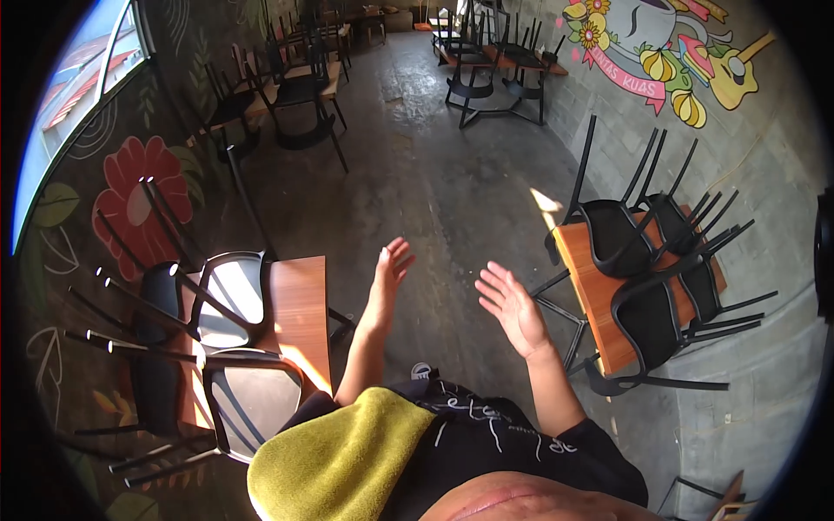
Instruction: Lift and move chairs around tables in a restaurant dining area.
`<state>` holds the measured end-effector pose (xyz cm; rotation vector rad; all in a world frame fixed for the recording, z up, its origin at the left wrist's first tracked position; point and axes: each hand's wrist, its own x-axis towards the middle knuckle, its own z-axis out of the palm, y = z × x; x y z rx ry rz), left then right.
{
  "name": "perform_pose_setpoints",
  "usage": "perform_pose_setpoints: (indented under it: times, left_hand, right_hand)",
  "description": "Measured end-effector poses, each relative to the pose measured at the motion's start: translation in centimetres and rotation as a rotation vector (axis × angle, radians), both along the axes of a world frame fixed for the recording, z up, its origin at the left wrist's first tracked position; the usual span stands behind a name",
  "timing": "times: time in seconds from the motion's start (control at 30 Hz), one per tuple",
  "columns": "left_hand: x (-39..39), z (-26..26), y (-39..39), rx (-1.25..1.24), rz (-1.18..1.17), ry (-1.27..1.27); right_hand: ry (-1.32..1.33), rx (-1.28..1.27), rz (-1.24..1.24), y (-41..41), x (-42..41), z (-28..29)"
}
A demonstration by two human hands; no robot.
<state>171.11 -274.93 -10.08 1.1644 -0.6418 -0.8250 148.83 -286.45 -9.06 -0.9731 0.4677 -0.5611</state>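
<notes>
My left hand [392,264] is raised in front of me, holding nothing, its fingers somewhat spread. Across from it, my right hand [511,305] is up with the palm showing and the fingers apart. Neither hand touches anything. A yellow-green cloth [345,449] lies over my left shoulder and chest. To the left of my left hand is a wooden table [303,293] carrying upturned black chairs [231,299]. Right of my right hand, another wooden table [586,280] bears several black chairs [616,238] set upside down on it.
A concrete floor [417,169] runs between the tables. Farther back stand more tables with upturned chairs [300,91] on the left and a table [495,58] with chairs on the right. Painted walls [736,150] flank both sides, with a window [85,78] at upper left.
</notes>
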Motion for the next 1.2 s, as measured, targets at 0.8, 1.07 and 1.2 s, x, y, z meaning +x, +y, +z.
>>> perform_pose_setpoints:
  times: [0.8,1.07,1.2]
  left_hand:
    - [45.1,1.8,-41.9,0.008,0.196,-0.028]
    - [61.0,-2.1,-52.9,0.082,0.241,0.059]
    - [70.9,-4.4,-59.1,0.078,0.210,0.079]
  right_hand:
    - [-0.048,-0.043,0.325,-49.8,53.7,0.2]
    - [-0.044,-0.049,0.357,-62.1,69.3,0.3]
    - [0.021,-0.084,0.352,-68.5,78.9,-1.4]
